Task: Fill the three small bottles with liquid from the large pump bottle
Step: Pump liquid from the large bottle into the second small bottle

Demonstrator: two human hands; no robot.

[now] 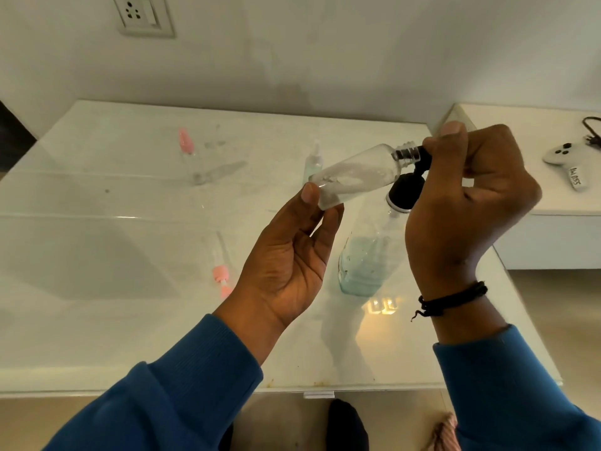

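My left hand (292, 252) pinches the base of a small clear bottle (354, 174) between thumb and fingertips, holding it tilted with its threaded neck up to the right. The neck meets the black nozzle of the large pump bottle (367, 258), which stands on the white table (97, 242) and holds pale green liquid in its lower part. My right hand (468, 196) is curled over the black pump head (408, 190), thumb on top. A second small bottle with a pink cap (187, 148) stands at the back. A third small clear bottle (313, 161) stands behind the held one.
A pink pump cap with its tube (221, 275) lies on the table by my left wrist. A white game controller (567, 157) with a black cable lies on a lower white surface at the right. A wall socket (143, 14) is on the wall behind.
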